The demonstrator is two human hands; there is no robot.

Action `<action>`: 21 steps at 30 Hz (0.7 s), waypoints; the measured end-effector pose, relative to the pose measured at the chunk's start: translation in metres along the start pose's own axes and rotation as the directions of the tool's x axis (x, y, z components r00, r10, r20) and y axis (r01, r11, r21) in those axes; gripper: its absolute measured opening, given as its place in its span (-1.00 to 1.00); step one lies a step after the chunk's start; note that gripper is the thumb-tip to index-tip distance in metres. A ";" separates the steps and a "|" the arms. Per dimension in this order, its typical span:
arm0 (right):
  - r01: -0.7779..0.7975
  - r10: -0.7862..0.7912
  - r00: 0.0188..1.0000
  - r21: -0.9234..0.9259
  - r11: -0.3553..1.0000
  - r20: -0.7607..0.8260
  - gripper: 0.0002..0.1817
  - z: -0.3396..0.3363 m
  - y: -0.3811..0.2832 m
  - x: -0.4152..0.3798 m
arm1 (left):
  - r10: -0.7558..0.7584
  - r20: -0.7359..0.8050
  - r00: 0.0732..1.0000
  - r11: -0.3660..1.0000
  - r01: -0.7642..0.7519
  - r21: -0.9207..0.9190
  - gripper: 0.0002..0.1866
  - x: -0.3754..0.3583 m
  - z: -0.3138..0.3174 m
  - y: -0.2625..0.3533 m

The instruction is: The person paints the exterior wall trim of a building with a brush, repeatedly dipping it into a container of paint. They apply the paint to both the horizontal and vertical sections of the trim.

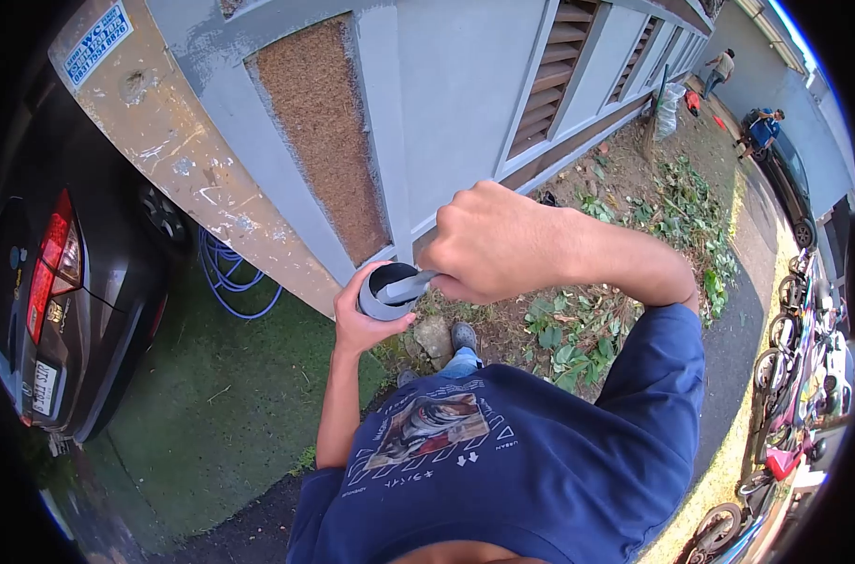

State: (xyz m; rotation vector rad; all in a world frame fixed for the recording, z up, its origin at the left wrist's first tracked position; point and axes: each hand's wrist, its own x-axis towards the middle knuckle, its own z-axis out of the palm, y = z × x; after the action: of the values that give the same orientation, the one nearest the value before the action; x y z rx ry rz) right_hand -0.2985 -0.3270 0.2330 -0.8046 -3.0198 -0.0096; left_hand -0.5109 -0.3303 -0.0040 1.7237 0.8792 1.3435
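Navy shirt (549,470) reads "URBAN", sticker (98,43) "WC"; left hand (354,324) grips a container (380,308), right hand (488,244) a grey tool (409,286).

1. Blue-and-white sticker (98,44) on the scratched tan post (192,179), above the dark car (89,310): large letters "WC", with a phone number below that seems to end "7554 8826"; the smaller words are too fine to make out.
2. Pale number plate (45,388) on the rear of the dark car: a row of dark characters, tilted and too small to read surely.
3. Navy T-shirt (531,470), to the right of the dark car: small white "URBAN" (509,445) beside the chest picture, a line of Japanese characters (443,475) below it, and two white arrows (468,460) pointing up; its other small lettering is illegible.
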 end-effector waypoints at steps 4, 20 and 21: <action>-0.057 0.057 0.998 -0.027 0.998 -0.017 -0.88 -0.005 0.001 -0.015 | -0.010 0.040 0.999 1.000 0.011 -0.028 -0.15 0.007 0.008 -0.009; -0.012 -0.007 0.996 -0.210 0.978 -0.086 -0.88 0.010 -0.010 -0.025 | -0.107 0.080 0.991 0.991 0.113 -0.067 -0.15 0.003 0.016 -0.011; -0.013 -0.005 0.996 -0.212 0.977 -0.086 -0.88 0.009 -0.010 -0.024 | -0.105 0.080 0.991 0.992 0.111 -0.068 -0.15 0.003 0.015 -0.011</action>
State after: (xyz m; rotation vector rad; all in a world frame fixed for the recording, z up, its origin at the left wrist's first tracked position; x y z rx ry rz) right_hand -0.2823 -0.3473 0.2230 -0.8002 -2.9693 -0.3640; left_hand -0.4961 -0.3246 -0.0149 1.6380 0.8582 1.2154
